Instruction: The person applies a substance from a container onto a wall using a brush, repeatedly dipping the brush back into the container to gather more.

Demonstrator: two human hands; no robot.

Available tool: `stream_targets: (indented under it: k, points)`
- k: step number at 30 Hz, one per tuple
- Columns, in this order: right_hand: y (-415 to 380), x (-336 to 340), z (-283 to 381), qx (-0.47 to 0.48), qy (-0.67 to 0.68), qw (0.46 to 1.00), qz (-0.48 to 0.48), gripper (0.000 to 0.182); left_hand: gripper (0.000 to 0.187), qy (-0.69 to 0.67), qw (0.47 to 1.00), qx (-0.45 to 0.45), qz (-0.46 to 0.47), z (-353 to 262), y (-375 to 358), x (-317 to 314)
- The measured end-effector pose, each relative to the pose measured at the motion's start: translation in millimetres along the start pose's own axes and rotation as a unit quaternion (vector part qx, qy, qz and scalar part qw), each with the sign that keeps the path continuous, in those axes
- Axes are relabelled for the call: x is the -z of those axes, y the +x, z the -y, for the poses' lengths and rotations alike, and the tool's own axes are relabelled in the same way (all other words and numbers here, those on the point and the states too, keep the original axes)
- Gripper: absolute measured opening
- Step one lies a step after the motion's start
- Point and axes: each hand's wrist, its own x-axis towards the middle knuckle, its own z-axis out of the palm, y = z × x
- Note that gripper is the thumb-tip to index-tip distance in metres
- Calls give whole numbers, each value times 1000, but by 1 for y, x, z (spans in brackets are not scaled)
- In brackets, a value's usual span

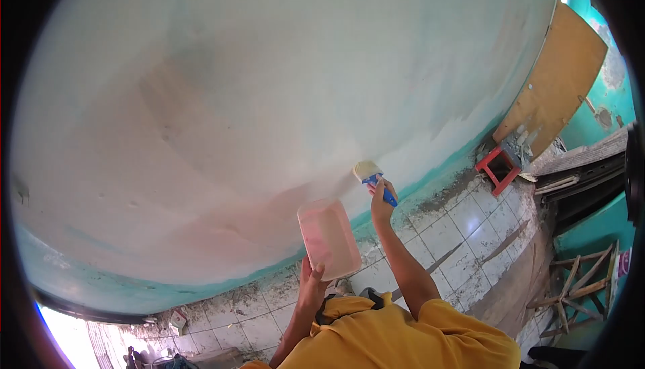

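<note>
My right hand [383,197] is wrapped round the blue handle of a wide paintbrush [367,171]. Its pale bristles are against or very close to the wall [269,113], which has a patchy whitish coat over turquoise. In my left hand [312,281] is a pink plastic tub [330,238], gripped at its near end with the thumb over the rim. The tub is tilted towards me, and pale liquid seems to lie inside it. Brush and tub are apart, the brush up and to the right.
White floor tiles [443,234], dirty along the wall's foot, run below. A red stool [497,169] stands at the right near a leaning wooden board [557,76]. Farther right are stacked dark panels [584,177] and a wooden frame [578,292]. Some items lie at the lower left.
</note>
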Motion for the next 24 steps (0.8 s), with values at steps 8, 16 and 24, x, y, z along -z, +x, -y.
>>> stream_targets:
  k: [8,16,24]
  points:
    - [25,-82,191,141,76,982,96,39,75,-16,999,-24,-16,11,-19,-15]
    - [22,-51,78,130,137,978,91,40,76,-3,998,-55,-41,15,-33,-21]
    - [10,-36,61,58,-18,995,75,34,79,-1,997,-58,-43,15,-38,-2]
